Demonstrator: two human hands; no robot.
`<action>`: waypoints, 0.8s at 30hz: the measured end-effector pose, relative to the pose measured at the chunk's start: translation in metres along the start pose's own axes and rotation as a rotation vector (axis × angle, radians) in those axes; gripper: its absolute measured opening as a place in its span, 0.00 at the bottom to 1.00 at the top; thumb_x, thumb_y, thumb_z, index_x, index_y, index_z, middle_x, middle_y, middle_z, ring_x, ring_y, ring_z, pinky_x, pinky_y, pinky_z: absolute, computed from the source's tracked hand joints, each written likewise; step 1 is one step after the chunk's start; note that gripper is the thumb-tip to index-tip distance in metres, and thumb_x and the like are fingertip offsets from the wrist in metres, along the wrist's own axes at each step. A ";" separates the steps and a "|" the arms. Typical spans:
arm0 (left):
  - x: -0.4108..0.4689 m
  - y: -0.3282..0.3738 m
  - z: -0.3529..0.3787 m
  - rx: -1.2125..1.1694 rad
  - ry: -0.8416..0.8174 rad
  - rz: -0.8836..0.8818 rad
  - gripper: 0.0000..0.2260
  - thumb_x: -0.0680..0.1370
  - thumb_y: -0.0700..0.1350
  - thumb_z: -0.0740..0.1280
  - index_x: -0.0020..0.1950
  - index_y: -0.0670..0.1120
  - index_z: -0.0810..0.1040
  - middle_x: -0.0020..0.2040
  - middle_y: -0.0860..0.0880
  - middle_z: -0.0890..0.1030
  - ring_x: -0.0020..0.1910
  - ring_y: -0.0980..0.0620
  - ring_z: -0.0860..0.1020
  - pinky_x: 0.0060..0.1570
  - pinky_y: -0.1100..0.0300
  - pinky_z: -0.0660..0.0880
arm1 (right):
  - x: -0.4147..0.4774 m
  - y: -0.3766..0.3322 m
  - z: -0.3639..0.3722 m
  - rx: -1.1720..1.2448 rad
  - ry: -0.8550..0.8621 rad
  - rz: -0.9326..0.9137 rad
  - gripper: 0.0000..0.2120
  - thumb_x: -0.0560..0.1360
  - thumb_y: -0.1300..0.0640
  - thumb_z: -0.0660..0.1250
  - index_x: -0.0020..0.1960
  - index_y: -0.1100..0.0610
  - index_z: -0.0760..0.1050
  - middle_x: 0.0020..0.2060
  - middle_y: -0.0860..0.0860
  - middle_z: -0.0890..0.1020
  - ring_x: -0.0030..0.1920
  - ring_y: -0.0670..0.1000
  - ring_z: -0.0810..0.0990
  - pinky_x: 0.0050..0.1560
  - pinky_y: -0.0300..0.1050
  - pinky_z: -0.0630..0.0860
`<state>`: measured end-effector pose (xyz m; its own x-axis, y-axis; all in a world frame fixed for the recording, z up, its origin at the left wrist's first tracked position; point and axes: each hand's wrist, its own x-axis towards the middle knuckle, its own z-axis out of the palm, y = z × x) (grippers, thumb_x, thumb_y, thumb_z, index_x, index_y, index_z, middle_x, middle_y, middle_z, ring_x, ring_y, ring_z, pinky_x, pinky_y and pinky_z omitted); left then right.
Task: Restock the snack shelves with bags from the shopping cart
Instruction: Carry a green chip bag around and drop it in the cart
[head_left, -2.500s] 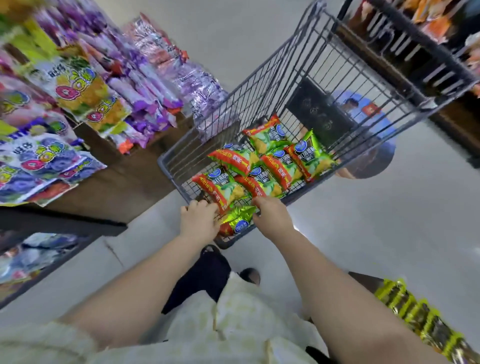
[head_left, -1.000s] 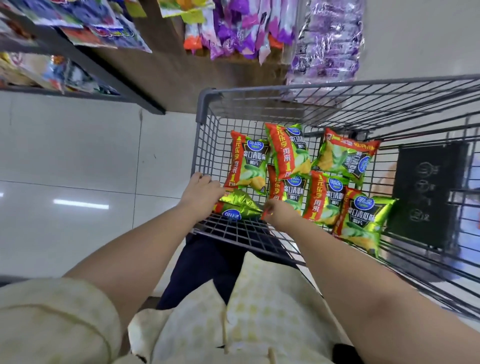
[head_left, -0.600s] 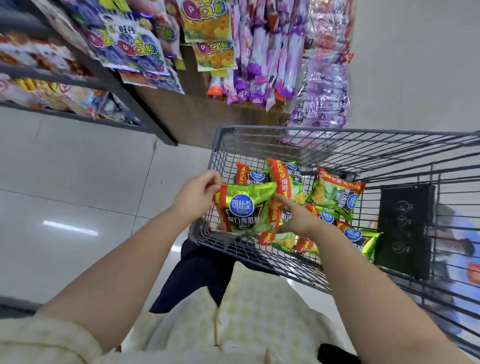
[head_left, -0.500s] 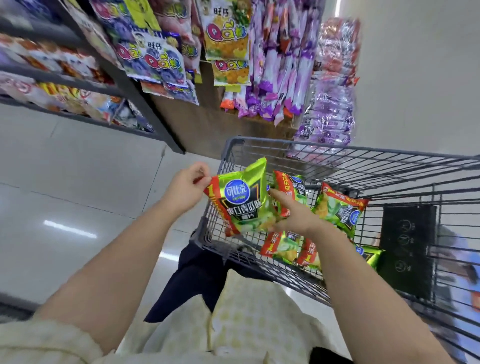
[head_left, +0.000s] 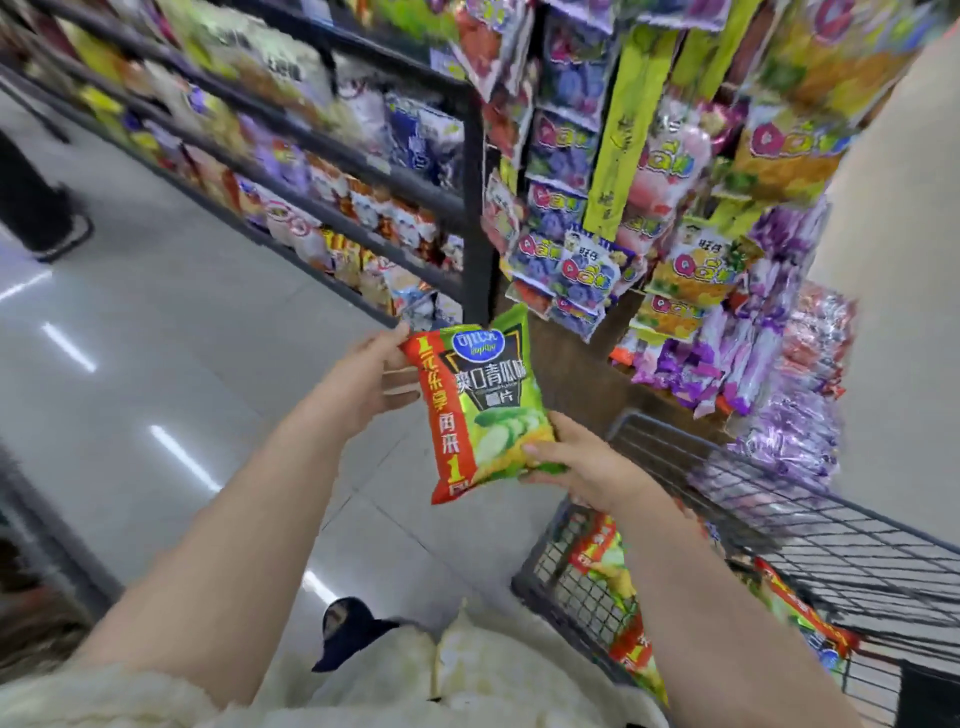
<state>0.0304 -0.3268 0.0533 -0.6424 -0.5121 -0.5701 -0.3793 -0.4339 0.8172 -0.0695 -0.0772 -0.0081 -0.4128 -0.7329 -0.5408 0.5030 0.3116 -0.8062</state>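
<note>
A green chip bag with a red side band (head_left: 480, 402) is held upright above the floor, left of the shopping cart (head_left: 810, 530). My left hand (head_left: 363, 379) pinches its upper left corner, and my right hand (head_left: 576, 462) grips its lower right edge. Several more green and red bags (head_left: 602, 561) lie in the cart's basket, partly hidden by my right forearm. The black snack shelves (head_left: 322, 150) run along the upper left, full of blurred packets.
An end display (head_left: 675, 218) hung with purple and yellow candy bags stands just beyond the cart. Grey tiled floor (head_left: 156, 353) stretches to the left. A dark post base (head_left: 36, 208) stands at the far left. My shoe (head_left: 343, 629) shows below.
Both hands have lifted one bag out of the cart and carried it up and to the left. My view has swung up toward the shelves.
</note>
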 end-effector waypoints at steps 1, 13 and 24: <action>0.000 0.004 -0.023 -0.035 -0.021 0.015 0.14 0.77 0.57 0.69 0.54 0.49 0.73 0.51 0.44 0.84 0.53 0.44 0.82 0.57 0.45 0.78 | 0.013 -0.007 0.021 0.011 0.009 -0.014 0.33 0.67 0.60 0.73 0.70 0.61 0.65 0.59 0.59 0.79 0.55 0.55 0.81 0.51 0.50 0.81; 0.007 0.026 -0.280 -0.116 0.068 0.071 0.26 0.63 0.51 0.75 0.60 0.54 0.76 0.46 0.51 0.83 0.43 0.51 0.82 0.48 0.53 0.78 | 0.193 -0.086 0.284 -0.065 -0.090 -0.094 0.31 0.68 0.58 0.77 0.67 0.54 0.68 0.60 0.55 0.80 0.57 0.53 0.82 0.52 0.50 0.80; 0.083 0.097 -0.405 -0.364 0.374 0.250 0.15 0.76 0.41 0.71 0.62 0.49 0.76 0.49 0.46 0.81 0.44 0.51 0.80 0.45 0.58 0.76 | 0.326 -0.162 0.418 -0.193 0.003 -0.206 0.23 0.74 0.58 0.71 0.68 0.57 0.70 0.52 0.47 0.83 0.48 0.46 0.82 0.45 0.45 0.77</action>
<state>0.2103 -0.7118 0.0505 -0.3786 -0.8305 -0.4085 0.0497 -0.4590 0.8871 0.0318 -0.6200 0.0466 -0.4940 -0.7910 -0.3611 0.2540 0.2659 -0.9300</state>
